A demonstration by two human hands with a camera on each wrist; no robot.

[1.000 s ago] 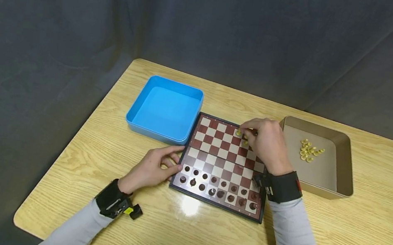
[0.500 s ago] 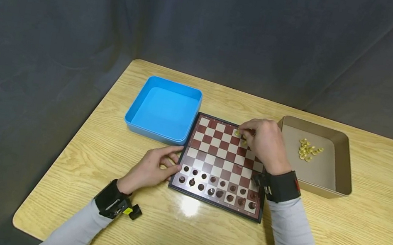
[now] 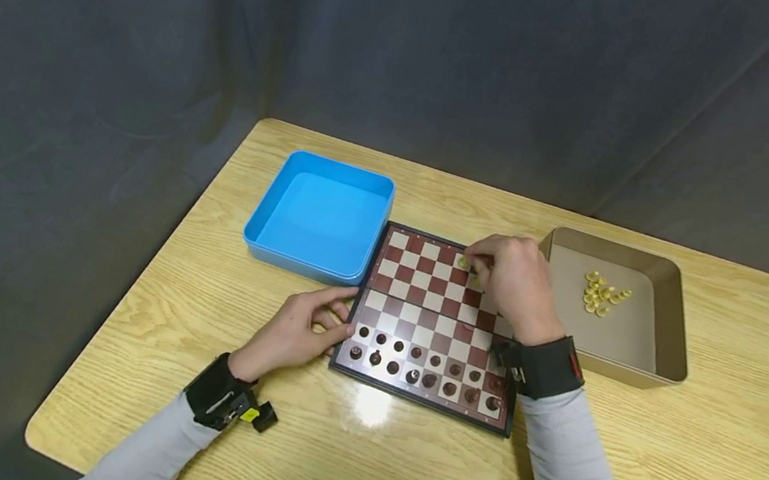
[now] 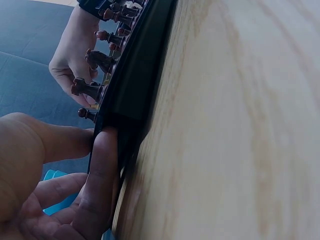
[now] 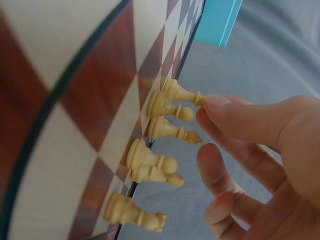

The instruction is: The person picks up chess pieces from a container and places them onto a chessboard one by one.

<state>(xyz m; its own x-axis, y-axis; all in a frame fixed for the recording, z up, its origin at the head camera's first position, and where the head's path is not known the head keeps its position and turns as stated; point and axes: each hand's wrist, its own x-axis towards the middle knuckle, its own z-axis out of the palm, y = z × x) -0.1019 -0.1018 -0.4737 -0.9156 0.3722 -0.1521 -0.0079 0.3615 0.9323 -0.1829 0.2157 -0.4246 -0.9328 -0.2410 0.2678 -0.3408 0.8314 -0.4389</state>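
Observation:
My left hand (image 3: 294,330) holds the near left edge of the chessboard (image 3: 411,311); in the left wrist view its thumb lies on top and a finger underneath. Over the far right part of the board, my right hand (image 3: 515,279) pinches the top of a cream chess piece (image 5: 182,93) between thumb and fingertips. That piece's base meets the board, and its head is covered by the fingers, so its kind is hidden. Beside it stand a cream pawn (image 5: 170,111), a bishop (image 5: 172,131) and several other cream pieces. Dark chess pieces (image 3: 413,376) stand in two rows along the near side.
A blue tray (image 3: 321,272) with nothing in it sits at the board's far left. To the right, a brown tray (image 3: 682,331) contains a cluster of cream chess pieces (image 3: 598,295). Wooden tabletop (image 3: 338,463) extends in front, and a dark curtain (image 3: 454,61) hangs behind.
My right hand has shifted very slightly left and toward me, still pinching the piece. The left hand keeps its place at the board's edge. The head view has drifted a little.

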